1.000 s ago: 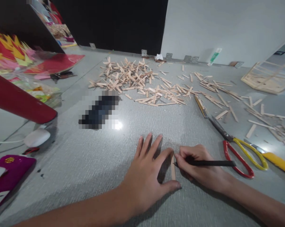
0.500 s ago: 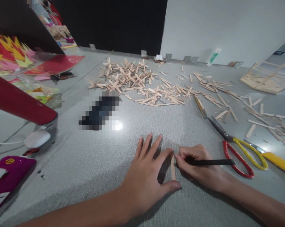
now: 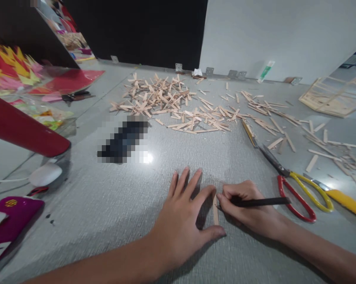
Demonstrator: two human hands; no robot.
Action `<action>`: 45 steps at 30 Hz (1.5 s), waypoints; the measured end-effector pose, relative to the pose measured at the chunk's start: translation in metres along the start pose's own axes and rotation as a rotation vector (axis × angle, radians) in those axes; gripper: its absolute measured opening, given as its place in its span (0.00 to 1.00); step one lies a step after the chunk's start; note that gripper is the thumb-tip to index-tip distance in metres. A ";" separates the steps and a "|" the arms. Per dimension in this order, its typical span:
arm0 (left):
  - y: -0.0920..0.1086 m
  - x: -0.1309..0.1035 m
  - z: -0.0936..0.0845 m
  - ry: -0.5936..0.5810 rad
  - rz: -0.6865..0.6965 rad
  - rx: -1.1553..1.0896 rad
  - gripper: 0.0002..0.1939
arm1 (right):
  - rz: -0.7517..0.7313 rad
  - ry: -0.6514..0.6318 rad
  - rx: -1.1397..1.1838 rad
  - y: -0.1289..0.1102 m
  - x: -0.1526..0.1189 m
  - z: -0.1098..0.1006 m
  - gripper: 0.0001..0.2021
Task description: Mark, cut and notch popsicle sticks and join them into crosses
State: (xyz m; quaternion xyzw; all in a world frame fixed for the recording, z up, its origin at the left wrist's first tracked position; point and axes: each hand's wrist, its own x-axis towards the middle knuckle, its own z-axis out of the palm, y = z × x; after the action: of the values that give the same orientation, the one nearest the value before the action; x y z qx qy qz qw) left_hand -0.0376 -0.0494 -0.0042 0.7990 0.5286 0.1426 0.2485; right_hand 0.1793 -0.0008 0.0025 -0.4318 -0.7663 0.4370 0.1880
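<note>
A short flat wooden stick (image 3: 215,211) lies upright in view on the grey textured surface (image 3: 112,221). My left hand (image 3: 183,217) is spread flat, with its index fingertip at the stick's far end and its thumb at the near end, pinning it down. In my right hand (image 3: 248,205) is a black pen (image 3: 266,202), pinched between thumb and fingers. The pen's tip touches or nearly touches the stick's right edge, close to its middle.
Beyond my hands lies a pile of wooden sticks (image 3: 163,94). Scissors (image 3: 287,172), a yellow cutter (image 3: 347,203) and a wooden frame (image 3: 334,96) are at right. A purple phone (image 3: 15,223), white mouse-shaped object (image 3: 45,174) and red tube (image 3: 27,128) sit at left.
The rear end of the pen has tilted slightly upward in the picture. Both hands stay nearly in place, and the whole view has shifted very slightly.
</note>
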 end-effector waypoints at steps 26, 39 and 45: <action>0.000 0.001 0.001 -0.001 0.000 0.015 0.40 | 0.114 -0.018 0.134 0.001 -0.001 0.003 0.23; 0.002 0.002 -0.001 -0.012 -0.005 0.029 0.41 | 0.025 0.046 0.029 0.002 -0.001 0.005 0.23; 0.002 0.002 0.000 -0.003 0.000 0.029 0.41 | -0.009 0.028 0.017 0.002 0.000 0.004 0.22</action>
State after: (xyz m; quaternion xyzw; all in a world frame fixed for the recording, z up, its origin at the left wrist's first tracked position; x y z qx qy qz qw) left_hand -0.0355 -0.0476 -0.0032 0.8028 0.5301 0.1336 0.2378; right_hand 0.1779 -0.0022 -0.0010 -0.4327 -0.7619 0.4365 0.2044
